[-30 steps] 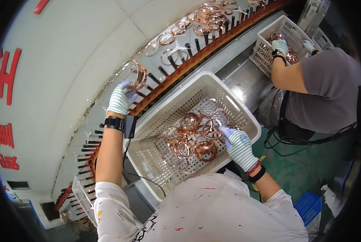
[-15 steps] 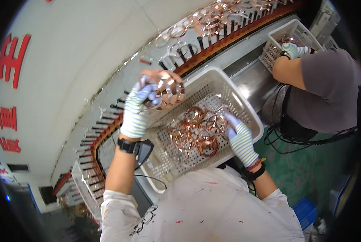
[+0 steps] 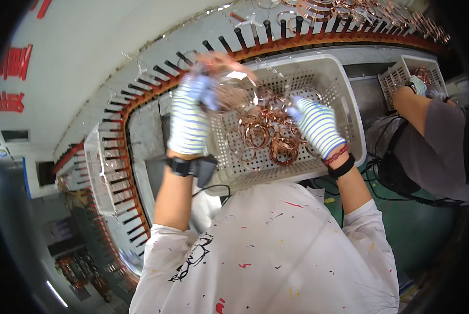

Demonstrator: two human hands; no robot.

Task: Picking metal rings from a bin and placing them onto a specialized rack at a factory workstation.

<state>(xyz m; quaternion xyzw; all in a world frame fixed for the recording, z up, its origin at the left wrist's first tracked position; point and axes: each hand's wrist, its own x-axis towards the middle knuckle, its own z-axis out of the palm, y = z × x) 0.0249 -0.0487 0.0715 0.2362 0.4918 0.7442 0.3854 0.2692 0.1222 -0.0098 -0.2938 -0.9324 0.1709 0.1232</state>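
My left hand [image 3: 189, 115], in a striped glove, is closed around a stack of shiny copper-coloured rings [image 3: 234, 91], held up over the left part of a pale plastic basket [image 3: 356, 123]. Motion blurs both the fingers and the stack. Inside the basket lies a loose heap of copper-coloured rings [image 3: 284, 152], some thin, some bunched. My right hand [image 3: 318, 125], gloved alike, reaches over the heap from the right. Its fingers are drawn together at the heap's upper edge; what they pinch, if anything, is too blurred to name.
A curved conveyor [image 3: 127, 172] with upright black-tipped pegs runs behind and left of the basket. More copper rings [image 3: 318, 10] lie on the ledge beyond. At right, a co-worker's gloved hand [image 3: 417, 83] is in another basket [image 3: 389, 86]. A dark cable [image 3: 221, 186] hangs by my left wrist.
The view has swung, so the basket sits further right and higher. My left hand still holds the ring stack, now tilted and blurred. My right hand has moved toward the heap's upper edge.
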